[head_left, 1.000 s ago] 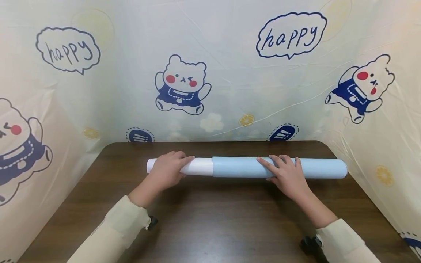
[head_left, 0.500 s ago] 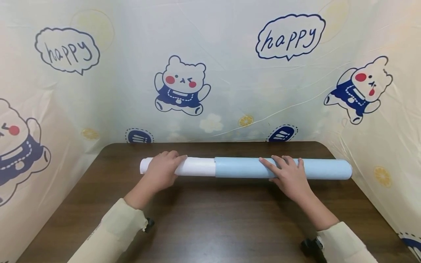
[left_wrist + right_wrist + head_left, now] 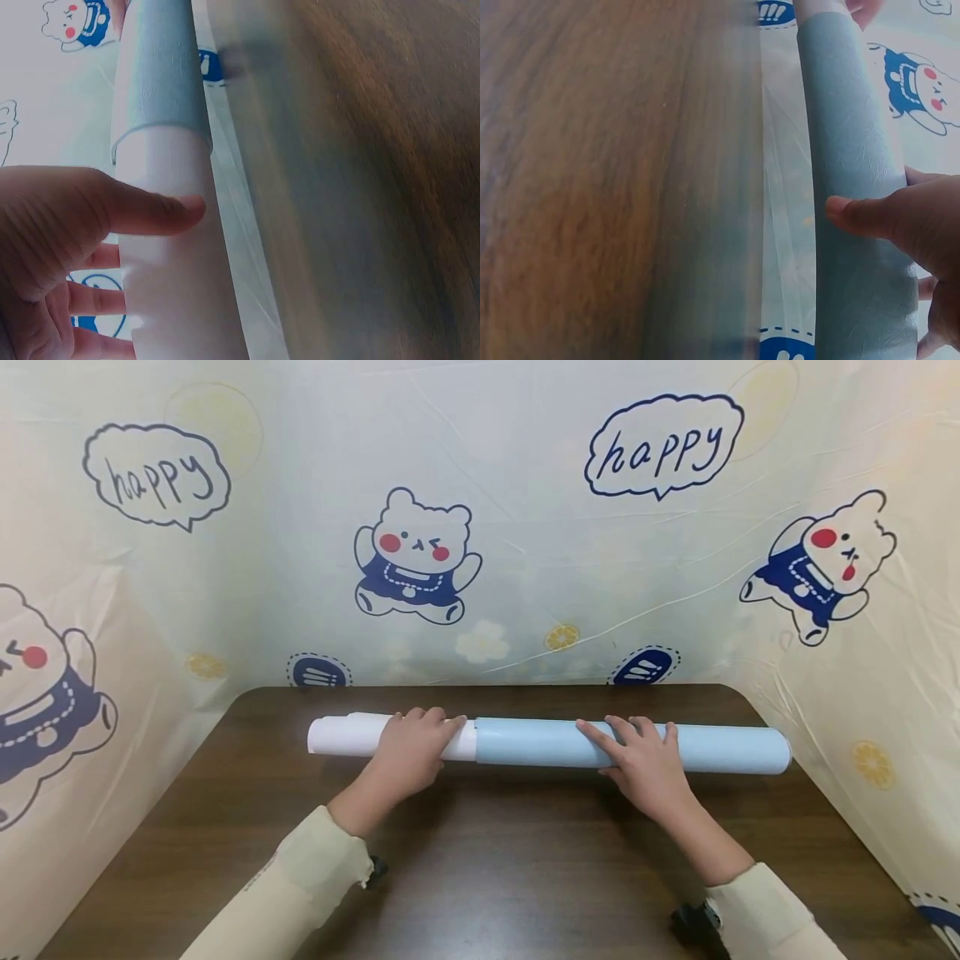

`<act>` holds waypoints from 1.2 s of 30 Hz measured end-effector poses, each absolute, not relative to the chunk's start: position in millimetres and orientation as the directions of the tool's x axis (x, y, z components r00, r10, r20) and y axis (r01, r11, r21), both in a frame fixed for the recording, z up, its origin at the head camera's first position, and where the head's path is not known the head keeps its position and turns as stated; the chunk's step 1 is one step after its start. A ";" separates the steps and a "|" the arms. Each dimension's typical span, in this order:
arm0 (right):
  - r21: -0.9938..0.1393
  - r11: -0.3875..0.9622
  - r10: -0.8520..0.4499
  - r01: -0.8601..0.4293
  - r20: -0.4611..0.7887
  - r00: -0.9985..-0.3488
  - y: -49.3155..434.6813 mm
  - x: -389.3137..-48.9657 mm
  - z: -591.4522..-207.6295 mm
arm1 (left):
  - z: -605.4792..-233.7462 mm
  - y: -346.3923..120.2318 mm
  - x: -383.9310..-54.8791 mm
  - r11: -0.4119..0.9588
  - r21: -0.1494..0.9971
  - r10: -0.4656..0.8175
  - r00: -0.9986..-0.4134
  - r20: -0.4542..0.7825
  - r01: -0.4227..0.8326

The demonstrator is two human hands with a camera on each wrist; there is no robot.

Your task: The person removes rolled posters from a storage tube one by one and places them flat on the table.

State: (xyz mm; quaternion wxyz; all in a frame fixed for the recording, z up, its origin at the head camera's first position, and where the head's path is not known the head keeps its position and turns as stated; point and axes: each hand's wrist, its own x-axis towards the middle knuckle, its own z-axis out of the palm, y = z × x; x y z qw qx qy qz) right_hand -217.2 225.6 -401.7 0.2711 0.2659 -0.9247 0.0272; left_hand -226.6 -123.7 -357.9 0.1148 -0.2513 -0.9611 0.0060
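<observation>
A long light blue tube [image 3: 540, 743] is held level over the table, with a rolled white sheet [image 3: 348, 734] sticking out of its left end. My left hand [image 3: 412, 746] grips the white roll just left of the tube's mouth. In the left wrist view, the thumb [image 3: 169, 214] lies across the near side of the roll [image 3: 180, 300] and the fingers reach round behind. My right hand [image 3: 647, 760] holds the blue tube right of its middle. Its thumb [image 3: 862, 215] presses on the near side of the tube [image 3: 855, 135]. The roll's inner part is hidden inside the tube.
A dark brown wooden table [image 3: 480, 860] lies below both arms. Behind it and at both sides hangs a pale curtain [image 3: 525, 568] printed with bears and the word "happy". A dark device [image 3: 693, 927] sits at the right wrist.
First the left hand drew more of the white roll leftward out of the tube. Then it shifted right along the roll, close to the tube's mouth. The tube has drifted slightly left since half a second ago.
</observation>
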 end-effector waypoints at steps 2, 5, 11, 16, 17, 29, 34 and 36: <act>0.086 0.859 -0.472 -0.505 0.516 -0.715 225.5 -217.3 -401.7 | -358.6 -121.7 -226.8 0.872 -0.077 0.488 -0.845 0.220 0.484; 0.075 0.862 -0.464 -0.502 0.515 -0.721 226.0 -217.6 -402.1 | -360.9 -122.5 -228.3 0.866 -0.105 0.499 -0.839 0.218 0.488; 0.058 0.866 -0.453 -0.497 0.512 -0.730 227.0 -216.9 -402.9 | -363.1 -131.3 -229.8 0.862 -0.126 0.507 -0.839 0.196 0.491; 0.065 0.867 -0.452 -0.495 0.522 -0.724 232.4 -216.6 -404.5 | -363.7 -143.1 -230.1 0.872 -0.110 0.490 -0.850 0.195 0.477; 0.063 0.867 -0.452 -0.495 0.521 -0.724 233.7 -216.4 -404.6 | -363.7 -145.3 -230.2 0.875 -0.110 0.484 -0.853 0.196 0.471; 0.063 0.862 -0.456 -0.503 0.530 -0.715 244.5 -216.7 -405.6 | -363.7 -165.0 -230.2 0.888 -0.117 0.459 -0.863 0.210 0.444; 0.059 0.866 -0.451 -0.496 0.522 -0.724 248.3 -217.6 -406.4 | -364.4 -175.2 -230.6 0.887 -0.121 0.462 -0.856 0.232 0.445; 0.057 0.867 -0.450 -0.496 0.519 -0.727 249.4 -217.9 -406.4 | -365.1 -179.7 -231.1 0.888 -0.124 0.461 -0.854 0.242 0.444</act>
